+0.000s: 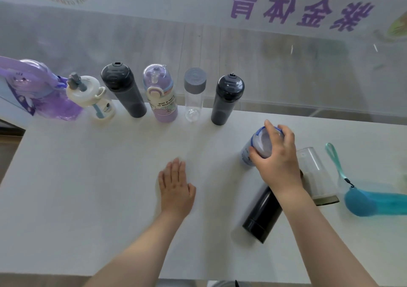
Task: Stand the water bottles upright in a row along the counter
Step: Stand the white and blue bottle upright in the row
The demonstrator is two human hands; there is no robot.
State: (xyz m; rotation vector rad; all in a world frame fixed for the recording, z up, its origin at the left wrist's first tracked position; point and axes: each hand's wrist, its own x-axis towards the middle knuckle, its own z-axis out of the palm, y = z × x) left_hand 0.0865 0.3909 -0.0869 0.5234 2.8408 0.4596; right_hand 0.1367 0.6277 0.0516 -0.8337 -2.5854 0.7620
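Note:
Several bottles stand upright in a row along the far edge of the white counter [88, 176]: a purple jug [44, 97], a cream straw bottle [97, 101], a dark grey bottle [125, 93], a lilac cartoon bottle [161, 97], a clear bottle with a grey cap [193, 97] and another dark bottle [226, 101]. My right hand [277, 161] grips the top of a pale blue-rimmed bottle [259, 143], upright just right of the row. My left hand [176, 187] rests flat and open on the counter. A black bottle [262, 214], a clear bottle [317, 176] and a teal bottle [374, 203] lie on their sides at the right.
A glass pane [286, 71] with purple lettering rises directly behind the counter's far edge. The teal bottle's strap [337, 163] trails across the counter toward the back. The counter's near edge runs along the bottom of the view.

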